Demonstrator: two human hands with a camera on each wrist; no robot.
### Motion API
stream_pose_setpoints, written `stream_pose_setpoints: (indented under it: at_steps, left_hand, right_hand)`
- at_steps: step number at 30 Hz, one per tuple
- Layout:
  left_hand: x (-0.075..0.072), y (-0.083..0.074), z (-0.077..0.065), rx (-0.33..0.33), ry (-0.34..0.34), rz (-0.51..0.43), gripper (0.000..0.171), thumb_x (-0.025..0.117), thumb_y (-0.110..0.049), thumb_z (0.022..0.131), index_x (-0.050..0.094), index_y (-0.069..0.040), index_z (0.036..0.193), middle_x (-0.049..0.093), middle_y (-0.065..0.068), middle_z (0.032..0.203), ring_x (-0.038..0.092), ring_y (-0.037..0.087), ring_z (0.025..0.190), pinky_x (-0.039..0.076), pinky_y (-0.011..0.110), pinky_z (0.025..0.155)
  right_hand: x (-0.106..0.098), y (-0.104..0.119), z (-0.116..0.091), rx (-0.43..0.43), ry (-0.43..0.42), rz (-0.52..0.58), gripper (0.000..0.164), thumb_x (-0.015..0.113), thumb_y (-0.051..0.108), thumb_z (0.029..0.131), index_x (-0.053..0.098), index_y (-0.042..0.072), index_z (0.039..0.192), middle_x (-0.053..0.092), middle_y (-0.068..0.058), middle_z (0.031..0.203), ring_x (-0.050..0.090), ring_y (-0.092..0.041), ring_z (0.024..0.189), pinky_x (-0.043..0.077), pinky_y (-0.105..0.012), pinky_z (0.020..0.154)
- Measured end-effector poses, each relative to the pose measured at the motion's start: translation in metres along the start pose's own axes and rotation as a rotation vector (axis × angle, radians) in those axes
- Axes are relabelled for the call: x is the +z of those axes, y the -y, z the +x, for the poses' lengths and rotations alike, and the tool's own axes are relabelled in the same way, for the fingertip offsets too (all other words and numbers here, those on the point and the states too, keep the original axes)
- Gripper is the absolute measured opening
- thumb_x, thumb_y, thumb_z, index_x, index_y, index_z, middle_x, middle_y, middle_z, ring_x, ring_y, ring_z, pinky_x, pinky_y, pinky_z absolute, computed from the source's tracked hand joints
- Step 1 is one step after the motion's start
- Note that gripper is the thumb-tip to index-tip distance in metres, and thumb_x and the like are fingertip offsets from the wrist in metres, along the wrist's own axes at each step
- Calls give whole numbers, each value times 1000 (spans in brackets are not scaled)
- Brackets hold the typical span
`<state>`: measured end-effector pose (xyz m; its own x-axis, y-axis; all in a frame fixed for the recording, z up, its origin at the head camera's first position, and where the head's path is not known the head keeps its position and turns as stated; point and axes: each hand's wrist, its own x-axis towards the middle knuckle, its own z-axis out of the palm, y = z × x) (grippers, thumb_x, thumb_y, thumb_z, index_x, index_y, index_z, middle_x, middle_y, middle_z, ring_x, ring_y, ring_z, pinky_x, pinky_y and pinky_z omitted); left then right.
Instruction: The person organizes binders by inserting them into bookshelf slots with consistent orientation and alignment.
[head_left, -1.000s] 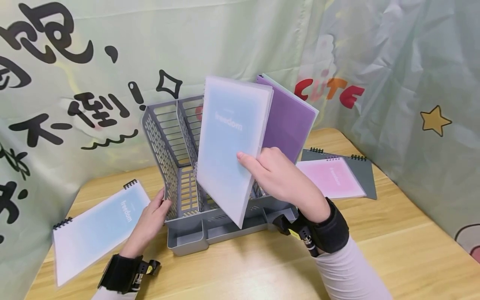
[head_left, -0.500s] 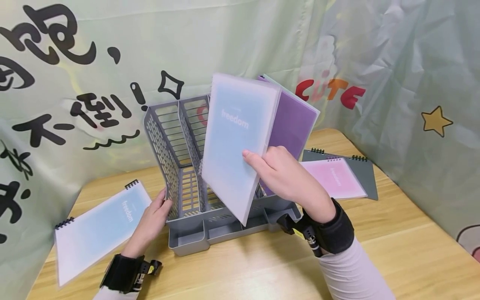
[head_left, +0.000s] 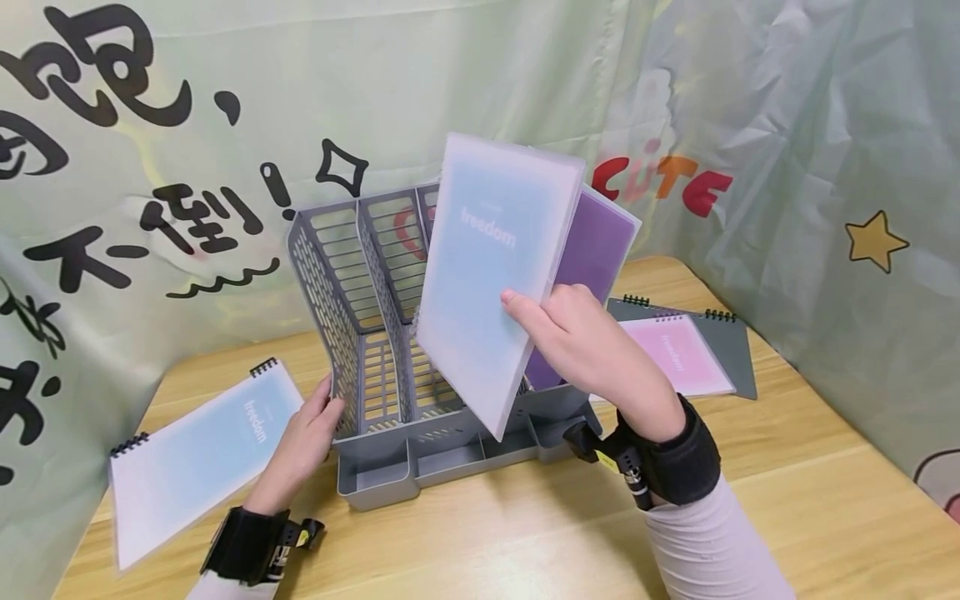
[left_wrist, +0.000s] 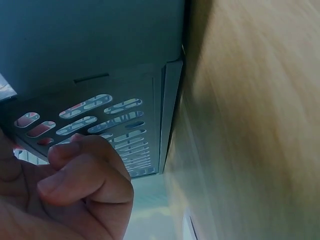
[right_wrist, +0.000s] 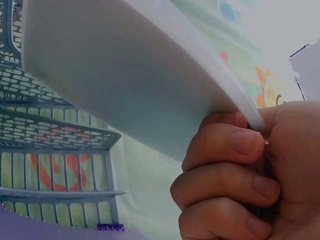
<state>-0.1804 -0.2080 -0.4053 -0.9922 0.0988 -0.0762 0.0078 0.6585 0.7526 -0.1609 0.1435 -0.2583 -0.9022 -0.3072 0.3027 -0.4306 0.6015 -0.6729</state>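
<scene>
My right hand [head_left: 592,346] grips a blue spiral notebook [head_left: 472,283] by its right edge, thumb on the cover marked "freedom". The notebook stands tilted above the grey slotted file rack [head_left: 375,497], overlapping its middle slots in the head view. In the right wrist view, curled fingers [right_wrist: 225,190] wrap the notebook's edge. At the rack's left side wall, my left hand [head_left: 300,437] holds the front edge; the left wrist view shows its bent fingers [left_wrist: 95,175] against the perforated wall. A purple notebook [head_left: 600,246] leans in the rack's right part, partly hidden behind the blue one.
Another blue notebook [head_left: 202,458] lies on the wooden table [head_left: 525,542] to the left. Right of the rack, a pink notebook [head_left: 675,354] overlaps a dark grey one [head_left: 738,358]. A printed cloth [head_left: 487,75] hangs close behind the rack.
My right hand has carried the blue notebook to the right and slightly up, covering more of the purple notebook and uncovering rack slots on the left. The left hand stays at the rack wall.
</scene>
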Motion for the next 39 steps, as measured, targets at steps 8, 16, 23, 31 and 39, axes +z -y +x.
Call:
stream_pose_setpoints:
  at_steps: [8,16,23,31,39]
  left_hand:
    - [0,0,0,6,0,-8,56,28,-36,105,13,-21,157,24,14,154,29,37,134,32,55,98]
    - [0,0,0,6,-1,-12,56,28,-35,105,12,-20,157,24,14,154,28,37,135,30,56,101]
    - [0,2,0,10,4,-20,57,28,-36,106,11,-20,157,24,16,154,30,38,133,33,55,98]
    - [1,2,0,29,0,-15,56,28,-35,106,12,-19,157,26,16,153,32,37,132,34,53,96]
    - [1,4,-1,38,-1,-14,56,28,-34,106,12,-18,157,24,16,154,28,38,134,30,55,100]
  right_hand:
    - [-6,-4,-1,-3,-9,-9,41,38,44,103,71,19,101,67,10,83,52,-9,65,38,-32,57]
    - [-10,-7,-1,22,-8,-24,43,38,44,103,71,17,99,66,9,78,56,-7,66,41,-33,57]
    - [-13,-10,-1,45,-31,-84,47,37,45,103,70,15,90,57,3,64,40,-14,51,31,-33,47]
    - [-15,-11,0,46,-22,-67,46,36,44,103,70,14,98,69,4,85,57,-13,66,39,-34,53]
    - [-17,-12,-2,79,-29,-99,50,34,47,102,71,13,93,45,0,58,25,-14,49,26,-32,46]
